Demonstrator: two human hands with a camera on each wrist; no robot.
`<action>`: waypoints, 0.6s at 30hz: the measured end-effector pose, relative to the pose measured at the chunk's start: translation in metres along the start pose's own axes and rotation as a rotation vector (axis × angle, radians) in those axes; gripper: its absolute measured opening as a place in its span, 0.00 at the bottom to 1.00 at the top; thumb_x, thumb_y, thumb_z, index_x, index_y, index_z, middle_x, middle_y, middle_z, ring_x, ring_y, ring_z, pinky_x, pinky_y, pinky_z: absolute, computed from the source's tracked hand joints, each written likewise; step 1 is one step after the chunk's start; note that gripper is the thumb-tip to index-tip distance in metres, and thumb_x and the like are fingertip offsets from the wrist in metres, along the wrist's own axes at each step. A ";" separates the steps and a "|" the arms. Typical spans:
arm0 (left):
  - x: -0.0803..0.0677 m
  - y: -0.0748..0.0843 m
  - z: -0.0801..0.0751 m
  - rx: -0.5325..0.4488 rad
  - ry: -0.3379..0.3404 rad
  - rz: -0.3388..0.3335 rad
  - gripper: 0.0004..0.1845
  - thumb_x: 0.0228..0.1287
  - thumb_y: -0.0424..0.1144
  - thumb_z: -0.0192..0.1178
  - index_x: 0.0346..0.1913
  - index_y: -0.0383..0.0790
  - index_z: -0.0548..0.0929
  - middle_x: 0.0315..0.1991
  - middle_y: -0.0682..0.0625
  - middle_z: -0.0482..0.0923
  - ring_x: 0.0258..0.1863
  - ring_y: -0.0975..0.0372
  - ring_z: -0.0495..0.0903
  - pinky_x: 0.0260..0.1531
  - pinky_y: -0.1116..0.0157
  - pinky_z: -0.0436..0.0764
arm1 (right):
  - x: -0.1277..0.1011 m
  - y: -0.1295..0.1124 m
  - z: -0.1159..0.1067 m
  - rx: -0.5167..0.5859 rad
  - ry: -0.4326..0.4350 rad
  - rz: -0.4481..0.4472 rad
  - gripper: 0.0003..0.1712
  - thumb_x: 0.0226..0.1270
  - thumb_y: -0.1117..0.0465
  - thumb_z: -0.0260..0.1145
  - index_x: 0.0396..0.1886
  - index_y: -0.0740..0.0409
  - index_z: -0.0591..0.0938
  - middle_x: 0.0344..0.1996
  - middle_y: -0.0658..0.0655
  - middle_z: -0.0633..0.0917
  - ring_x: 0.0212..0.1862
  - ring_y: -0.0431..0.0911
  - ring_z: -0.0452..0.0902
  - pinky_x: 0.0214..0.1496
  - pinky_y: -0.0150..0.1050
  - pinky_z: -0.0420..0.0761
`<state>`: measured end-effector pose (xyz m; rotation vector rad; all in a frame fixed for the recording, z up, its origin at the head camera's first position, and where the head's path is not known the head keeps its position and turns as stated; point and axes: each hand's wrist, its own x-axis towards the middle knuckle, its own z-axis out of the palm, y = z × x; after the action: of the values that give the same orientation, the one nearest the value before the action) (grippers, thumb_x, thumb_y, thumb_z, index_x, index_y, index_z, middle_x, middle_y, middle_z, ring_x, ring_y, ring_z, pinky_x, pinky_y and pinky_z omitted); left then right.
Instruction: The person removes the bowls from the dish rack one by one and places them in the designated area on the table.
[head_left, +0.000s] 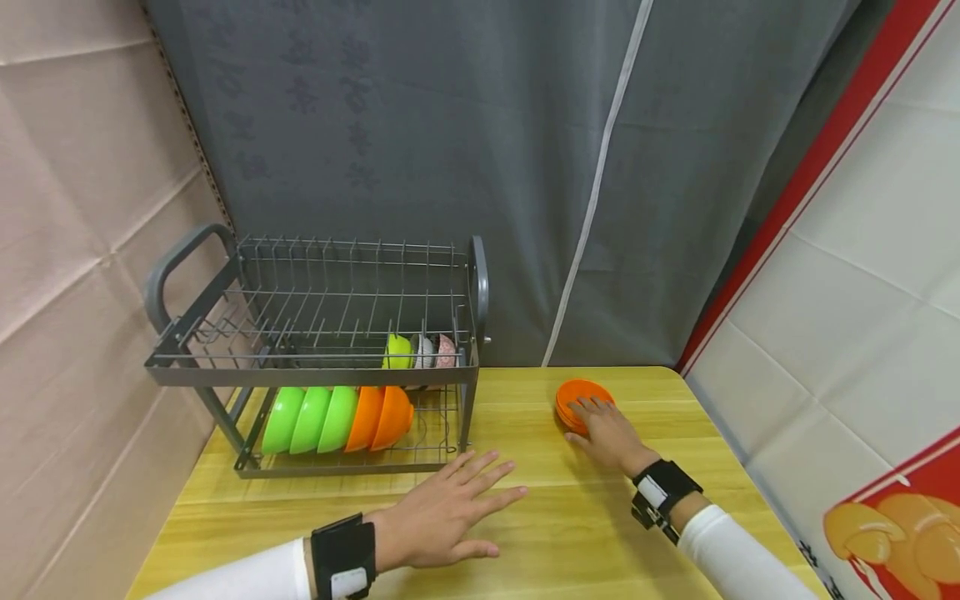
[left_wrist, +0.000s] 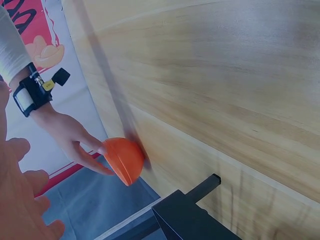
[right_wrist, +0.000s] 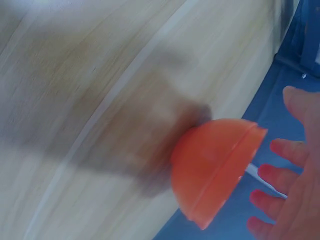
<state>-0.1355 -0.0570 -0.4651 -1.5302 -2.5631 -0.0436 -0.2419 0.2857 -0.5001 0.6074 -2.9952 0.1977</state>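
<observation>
An orange bowl (right_wrist: pixel 217 167) stands mouth up on the worktop (head_left: pixel 570 533), directly beneath the fingertips of the right hand (head_left: pixel 609 435). A line runs parallel to its rim; whether this marks a second, nested bowl cannot be told. Judging by the smooth, even surface, the bowl is probably plastic: light, stiff, rather slippery and unlikely to break. The best hold is presumably at the rim, thumb on one side and the other fingers opposite; pressure on one edge alone could tip it or make it slide.

The right fingers are moderately spread and slightly bent over the rim, with nothing gripped; whether any fingertip touches the bowl cannot be settled. To their left, and nearer the body, the left hand (head_left: pixel 442 517) hangs palm down above the worktop, its fingers wide apart and holding nothing.

Beyond the left fingertips stands a dark metal rack (head_left: pixel 300 377). Its lower tier carries three green bowls (head_left: pixel 311 421) and two tilted orange bowls (head_left: pixel 378 421) in a row; above, toward the right fingers, sit three small bowls (head_left: pixel 424 352). Farthest from the fingers hangs a grey curtain (head_left: pixel 420 125).
</observation>
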 end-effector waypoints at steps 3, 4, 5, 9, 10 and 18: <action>-0.001 0.000 -0.001 0.014 -0.001 -0.006 0.38 0.75 0.70 0.27 0.82 0.59 0.50 0.83 0.46 0.46 0.81 0.49 0.53 0.77 0.47 0.64 | -0.004 -0.006 -0.003 0.003 0.008 -0.007 0.36 0.70 0.47 0.67 0.69 0.63 0.75 0.69 0.71 0.74 0.71 0.71 0.66 0.75 0.68 0.63; -0.002 0.000 -0.001 0.017 -0.001 -0.009 0.38 0.75 0.70 0.26 0.82 0.59 0.50 0.83 0.46 0.46 0.81 0.49 0.53 0.77 0.47 0.64 | -0.006 -0.008 -0.003 0.006 0.015 -0.015 0.36 0.70 0.46 0.67 0.70 0.63 0.75 0.70 0.71 0.73 0.72 0.71 0.66 0.75 0.68 0.63; -0.002 -0.001 -0.001 0.021 0.002 -0.011 0.38 0.75 0.70 0.26 0.82 0.59 0.50 0.83 0.46 0.46 0.81 0.49 0.54 0.77 0.47 0.64 | -0.007 -0.011 -0.004 0.009 0.021 -0.020 0.37 0.69 0.45 0.67 0.70 0.62 0.74 0.70 0.71 0.73 0.72 0.71 0.66 0.75 0.67 0.63; -0.005 -0.002 -0.002 0.022 0.007 -0.029 0.38 0.75 0.70 0.27 0.82 0.59 0.50 0.83 0.46 0.47 0.81 0.50 0.53 0.77 0.47 0.62 | -0.010 -0.021 -0.005 0.018 0.042 -0.047 0.39 0.68 0.42 0.67 0.72 0.59 0.74 0.72 0.69 0.72 0.73 0.70 0.65 0.75 0.67 0.63; -0.006 -0.002 -0.002 0.018 0.005 -0.035 0.38 0.76 0.70 0.27 0.82 0.59 0.50 0.83 0.46 0.47 0.81 0.50 0.53 0.78 0.47 0.62 | -0.011 -0.024 -0.005 0.022 0.046 -0.057 0.39 0.68 0.42 0.67 0.72 0.58 0.73 0.72 0.68 0.72 0.73 0.70 0.64 0.75 0.67 0.63; -0.010 -0.005 -0.002 0.026 0.015 -0.056 0.38 0.75 0.70 0.28 0.82 0.59 0.51 0.83 0.46 0.46 0.81 0.50 0.52 0.78 0.47 0.61 | -0.017 -0.039 -0.006 0.018 0.072 -0.107 0.39 0.69 0.40 0.65 0.73 0.56 0.72 0.73 0.66 0.71 0.74 0.71 0.63 0.76 0.68 0.62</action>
<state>-0.1347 -0.0683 -0.4641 -1.4441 -2.5838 -0.0274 -0.2105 0.2573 -0.4916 0.7436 -2.8859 0.2343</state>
